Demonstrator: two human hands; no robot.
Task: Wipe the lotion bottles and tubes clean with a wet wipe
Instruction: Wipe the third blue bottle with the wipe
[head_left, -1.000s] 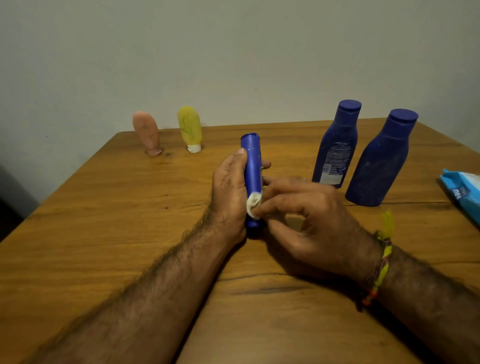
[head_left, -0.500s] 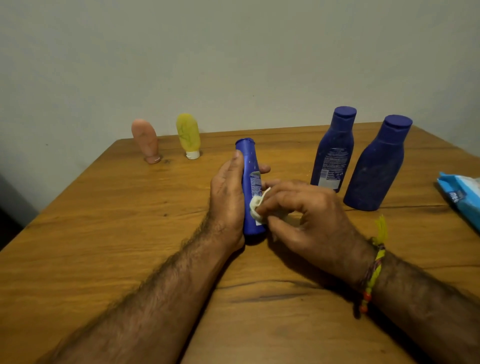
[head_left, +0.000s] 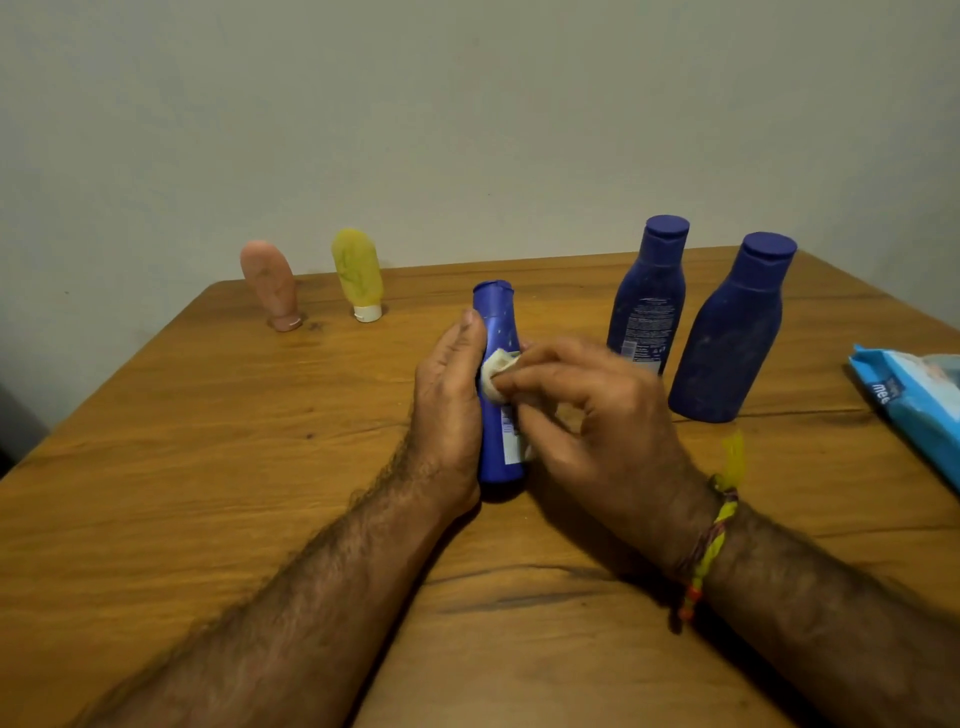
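A blue lotion tube (head_left: 497, 332) stands on its cap at the middle of the wooden table (head_left: 208, 467). My left hand (head_left: 449, 410) grips its left side. My right hand (head_left: 587, 415) pinches a bunched white wet wipe (head_left: 495, 375) against the tube's upper middle. Two dusty dark-blue lotion bottles stand upright to the right: a slimmer one (head_left: 649, 291) and a wider one (head_left: 732, 332). A pink tube (head_left: 270, 283) and a yellow tube (head_left: 358, 275) stand on their caps at the far left.
A light-blue wet-wipe pack (head_left: 909, 395) lies at the table's right edge. A plain wall rises behind the table's far edge. The left edge of the table drops off beside a dark gap.
My right hand has slid the wipe up the tube, from near its lower part to its upper middle. My left hand keeps holding the tube in place.
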